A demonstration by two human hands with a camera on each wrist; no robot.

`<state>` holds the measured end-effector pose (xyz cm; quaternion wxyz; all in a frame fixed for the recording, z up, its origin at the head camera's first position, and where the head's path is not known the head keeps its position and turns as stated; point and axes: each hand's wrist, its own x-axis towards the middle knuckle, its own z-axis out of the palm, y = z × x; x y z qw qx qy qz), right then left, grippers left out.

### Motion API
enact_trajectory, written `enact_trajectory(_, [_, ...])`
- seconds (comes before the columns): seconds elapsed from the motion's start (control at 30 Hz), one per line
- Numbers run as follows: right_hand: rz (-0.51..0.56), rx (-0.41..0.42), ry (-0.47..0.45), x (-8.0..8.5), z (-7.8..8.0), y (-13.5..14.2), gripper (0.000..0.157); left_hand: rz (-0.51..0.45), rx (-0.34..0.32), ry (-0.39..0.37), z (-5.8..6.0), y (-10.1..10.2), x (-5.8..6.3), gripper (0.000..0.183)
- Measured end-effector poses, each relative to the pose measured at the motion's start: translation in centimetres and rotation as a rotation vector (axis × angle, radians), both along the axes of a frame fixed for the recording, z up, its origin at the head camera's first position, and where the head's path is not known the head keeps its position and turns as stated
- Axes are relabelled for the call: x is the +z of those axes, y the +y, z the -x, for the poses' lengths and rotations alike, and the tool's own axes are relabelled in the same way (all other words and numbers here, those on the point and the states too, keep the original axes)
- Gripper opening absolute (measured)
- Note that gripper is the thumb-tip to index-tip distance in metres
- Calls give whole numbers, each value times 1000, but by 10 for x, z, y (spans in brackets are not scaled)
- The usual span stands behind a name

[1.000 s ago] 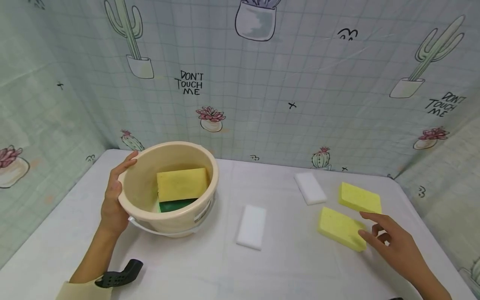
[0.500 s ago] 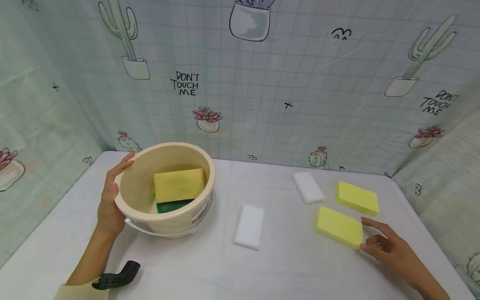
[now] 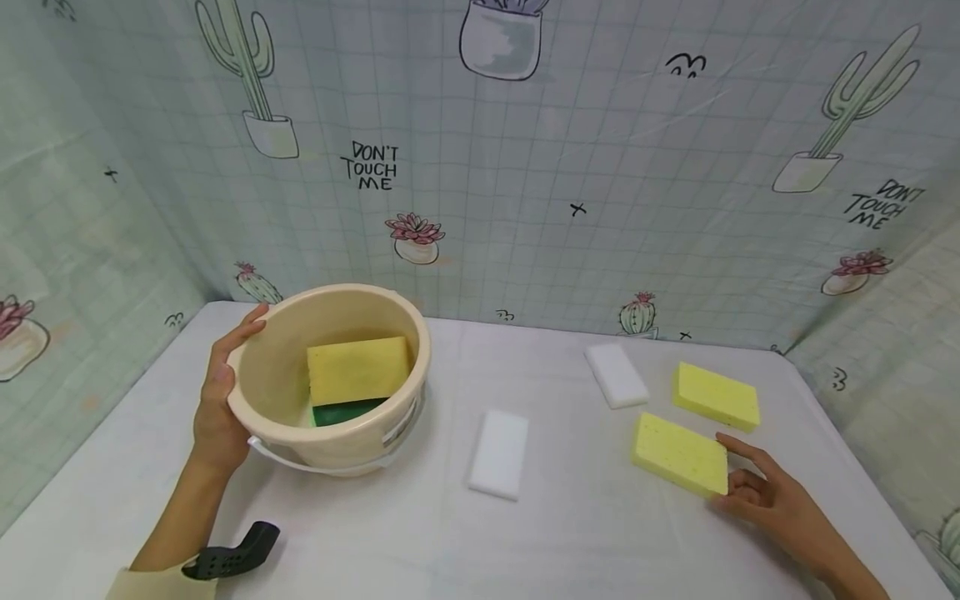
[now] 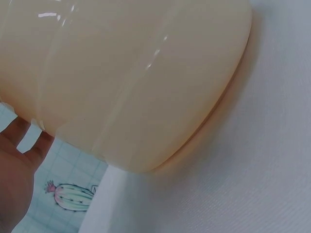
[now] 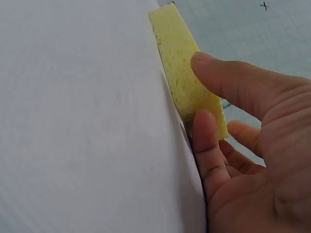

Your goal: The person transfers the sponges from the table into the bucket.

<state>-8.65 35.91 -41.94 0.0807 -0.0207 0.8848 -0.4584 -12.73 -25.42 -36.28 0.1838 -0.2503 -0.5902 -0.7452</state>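
The right hand (image 3: pixel 774 504) is pinching the near-right end of a porous yellow sponge (image 3: pixel 678 454) on the white bench (image 3: pixel 570 525), one digit on either side of that short edge; this is the nearer of the two hands by far. The sponge is lying flat just left of it, its long axis running from far left to near right — so the short end is facing the fingers. Over on the left, the left hand (image 3: pixel 217 417) is gripping the wall of a cream bucket (image 3: pixel 277 367), which is standing well apart from that sponge, with a white foam block (image 3: pixel 499 454) lying between. How its thumb is sitting is hard to make out. Inside the bucket another yellow block (image 3: pixel 357 371) is resting above a green layer (image 3: pixel 348 412); whether the two are joined I cannot tell, and the near rim is hiding the bottom. Farther back, a second yellow sponge (image 3: pixel 716 396) and a second white block (image 3: pixel 617 375) are lying before the cactus-print cloth (image 3: pixel 510 150). The right hand's remaining fingers are folding partly out of sight — and the frame is cutting off both forearms.
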Motion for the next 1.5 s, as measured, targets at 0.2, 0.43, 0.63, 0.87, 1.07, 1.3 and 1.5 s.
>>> enact_trajectory(0.2, [-50, -17, 9, 1, 2, -5, 81, -7, -8, 3, 2, 0, 1, 47])
enact_trajectory(0.43, [-31, -10, 32, 1, 4, -5, 78, -16, -11, 3, 4, -1, 1, 47])
enact_trajectory(0.63, [-18, 8, 54, -1, 4, -5, 73, -10, -1, 10, 5, -1, 1, 47])
enact_trajectory(0.87, [9, 32, 86, -2, 2, -5, 70, -35, -21, -1, 4, 0, 1, 47])
enact_trajectory(1.07, [71, 51, 69, -3, 1, -2, 68, -28, -23, 10, 4, 2, -1, 48])
enact_trajectory(1.3, [101, 31, 28, -5, -1, -1, 69, -12, -14, 14, 3, 1, -2, 47])
enact_trajectory(1.5, [146, 41, 13, -3, -2, -2, 67, -6, -6, 3, 0, 0, -2, 48])
